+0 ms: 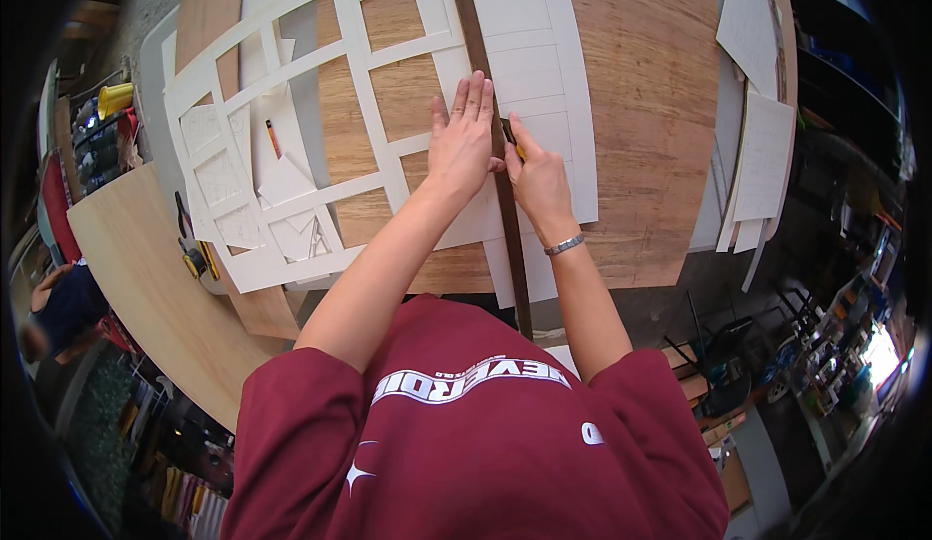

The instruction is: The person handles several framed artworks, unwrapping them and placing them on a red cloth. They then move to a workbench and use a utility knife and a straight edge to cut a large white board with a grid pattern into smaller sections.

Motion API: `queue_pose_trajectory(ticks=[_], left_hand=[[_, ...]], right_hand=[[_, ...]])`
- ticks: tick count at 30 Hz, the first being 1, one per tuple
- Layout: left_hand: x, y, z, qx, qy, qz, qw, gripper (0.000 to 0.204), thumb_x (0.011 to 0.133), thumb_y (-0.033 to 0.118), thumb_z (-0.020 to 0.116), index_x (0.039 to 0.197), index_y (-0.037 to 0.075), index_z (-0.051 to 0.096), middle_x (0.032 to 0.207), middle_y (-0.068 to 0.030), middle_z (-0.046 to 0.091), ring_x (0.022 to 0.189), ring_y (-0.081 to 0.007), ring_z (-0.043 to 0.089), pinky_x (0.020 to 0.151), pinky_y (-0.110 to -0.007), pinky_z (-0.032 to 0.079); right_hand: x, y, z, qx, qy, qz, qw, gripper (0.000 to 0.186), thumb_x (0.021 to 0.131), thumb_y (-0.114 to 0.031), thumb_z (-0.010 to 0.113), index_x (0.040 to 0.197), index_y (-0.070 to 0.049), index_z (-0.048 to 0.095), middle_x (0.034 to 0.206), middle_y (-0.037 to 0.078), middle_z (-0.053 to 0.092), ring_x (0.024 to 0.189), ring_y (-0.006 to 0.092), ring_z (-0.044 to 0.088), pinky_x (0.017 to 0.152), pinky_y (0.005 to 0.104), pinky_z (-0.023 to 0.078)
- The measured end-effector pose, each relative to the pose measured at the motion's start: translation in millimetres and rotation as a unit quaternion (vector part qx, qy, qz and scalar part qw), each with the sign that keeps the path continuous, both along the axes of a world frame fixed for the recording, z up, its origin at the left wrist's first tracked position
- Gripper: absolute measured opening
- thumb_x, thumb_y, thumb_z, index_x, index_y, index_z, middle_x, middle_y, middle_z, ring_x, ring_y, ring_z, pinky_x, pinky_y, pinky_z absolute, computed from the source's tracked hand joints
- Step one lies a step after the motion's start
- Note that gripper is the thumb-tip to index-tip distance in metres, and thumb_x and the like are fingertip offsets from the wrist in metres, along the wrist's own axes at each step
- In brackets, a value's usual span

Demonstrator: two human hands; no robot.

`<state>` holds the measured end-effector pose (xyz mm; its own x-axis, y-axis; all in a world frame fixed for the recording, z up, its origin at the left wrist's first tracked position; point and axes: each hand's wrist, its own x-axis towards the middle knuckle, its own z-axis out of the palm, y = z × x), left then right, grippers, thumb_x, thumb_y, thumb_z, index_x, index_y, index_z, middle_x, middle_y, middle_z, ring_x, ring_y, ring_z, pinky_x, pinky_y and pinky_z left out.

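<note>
Pressed flat with its fingers stretched forward, my left hand (pixel 463 142) lies on a long dark straightedge (pixel 466 6) and the white board beside it. My right hand (pixel 541 179) is closed around a small yellow-and-black utility knife (pixel 512 136), held against the straightedge's right side. Its blade tip is too small to make out. Right of the straightedge, a white sheet (pixel 529 64) carries thin pencil-like lines marking out rectangles. To the left, a white board frame (pixel 357 54) with several cut-out rectangular openings passes under my left forearm.
Under the sheets lies a wood board (pixel 641 103). A pencil (pixel 273 139) and paper offcuts show through the frame's openings. A yellow-and-black tape measure (pixel 199 260) sits at the left. White sheets (pixel 762 151) are stacked at right. A large wood panel (pixel 146 258) and a person (pixel 73 307) are left.
</note>
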<state>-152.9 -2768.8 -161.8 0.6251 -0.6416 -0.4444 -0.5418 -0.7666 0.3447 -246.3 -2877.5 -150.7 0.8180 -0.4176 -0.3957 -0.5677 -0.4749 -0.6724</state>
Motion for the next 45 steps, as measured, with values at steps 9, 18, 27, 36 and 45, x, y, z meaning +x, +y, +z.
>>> queue_pose_trajectory(ticks=[9, 18, 27, 36, 45], left_hand=[[-4, 2, -13, -0.019, -0.027, 0.014, 0.999, 0.125, 0.066, 0.032, 0.089, 0.161, 0.003, 0.014, 0.17, -0.0097, 0.012, 0.157, -0.0263, 0.013, 0.124, -0.059, 0.017], [-3, 1, -7, 0.007, -0.023, 0.003, 1.0, 0.126, 0.065, 0.032, 0.09, 0.161, 0.004, 0.014, 0.17, -0.0096, 0.013, 0.157, -0.0268, 0.014, 0.124, -0.061, 0.015], [-1, -1, 0, 0.014, 0.0, 0.011, 1.0, 0.127, 0.066, 0.034, 0.09, 0.162, 0.005, 0.012, 0.171, -0.0093, 0.01, 0.157, -0.0265, 0.012, 0.123, -0.063, 0.013], [-1, -2, -1, 0.025, -0.005, 0.008, 1.0, 0.131, 0.064, 0.039, 0.091, 0.162, 0.007, 0.011, 0.171, -0.008, 0.009, 0.157, -0.0255, 0.011, 0.123, -0.063, 0.013], [-1, -3, 0, 0.035, -0.005, 0.005, 0.999, 0.132, 0.063, 0.041, 0.091, 0.162, 0.007, 0.012, 0.171, -0.007, 0.01, 0.157, -0.0249, 0.01, 0.124, -0.063, 0.012]], right_hand=[[16, -1, 11, -0.051, 0.042, 0.04, 0.997, 0.042, 0.091, -0.008, 0.061, 0.134, -0.004, 0.061, 0.084, 0.028, 0.066, 0.077, 0.0463, 0.066, 0.069, 0.0507, 0.053], [12, 2, 12, -0.066, 0.033, 0.042, 0.996, 0.043, 0.091, -0.008, 0.062, 0.133, -0.003, 0.062, 0.08, 0.028, 0.066, 0.075, 0.0453, 0.067, 0.067, 0.0502, 0.054], [-18, 8, 10, -0.074, 0.024, 0.05, 0.996, 0.042, 0.089, -0.006, 0.061, 0.131, -0.001, 0.063, 0.081, 0.029, 0.065, 0.075, 0.0475, 0.065, 0.067, 0.052, 0.053], [-43, 14, 19, -0.064, 0.063, 0.045, 0.995, 0.045, 0.09, -0.006, 0.061, 0.135, -0.003, 0.061, 0.08, 0.029, 0.065, 0.074, 0.0478, 0.065, 0.066, 0.0534, 0.053], [-52, 17, 17, -0.058, 0.053, 0.032, 0.996, 0.047, 0.089, -0.007, 0.062, 0.136, -0.007, 0.06, 0.077, 0.03, 0.063, 0.072, 0.0482, 0.064, 0.065, 0.0541, 0.052]])
